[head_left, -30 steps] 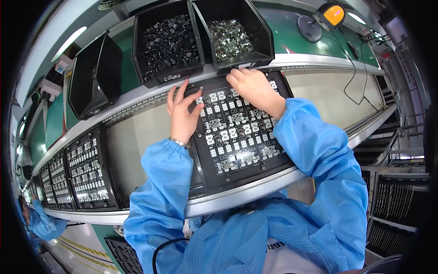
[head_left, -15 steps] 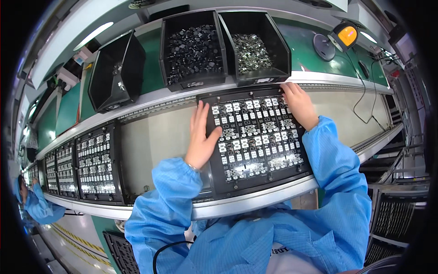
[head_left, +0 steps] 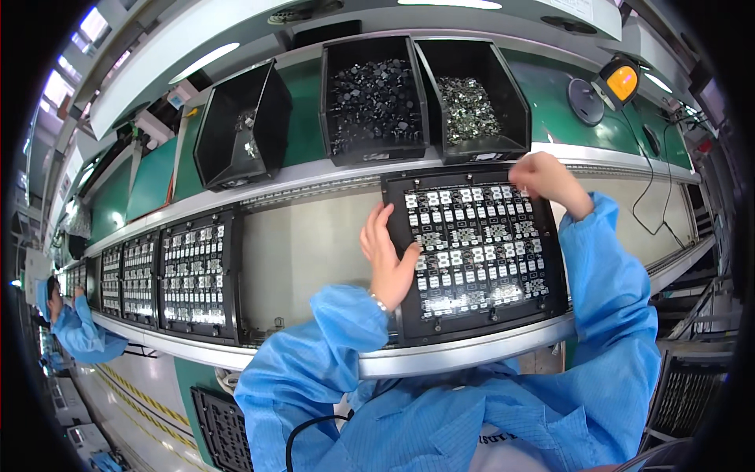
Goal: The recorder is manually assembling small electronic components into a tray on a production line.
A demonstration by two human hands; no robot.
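In front of me a black fixture frame (head_left: 464,327) holds several printed circuit boards (head_left: 478,228) with rows of white components. My left hand (head_left: 389,263) rests along its left edge, fingers extended and the thumb over the boards' side. Over the top right corner of the frame is my right hand (head_left: 550,179), with its fingers curled in. Whatever lies between those fingertips is hidden. The frame sits on a conveyor line (head_left: 303,263) with metal rails.
Beyond the rail stand black bins: one with dark small parts (head_left: 373,102), one with shiny metal parts (head_left: 469,110), one nearly empty bin (head_left: 236,149). More loaded frames (head_left: 193,271) line the conveyor at left. A person (head_left: 79,326) in blue works farther left.
My right hand has drawn its fingers in at the frame's top right corner. My left hand stays at the left edge. The whole view has shifted, moving the scene right and down.
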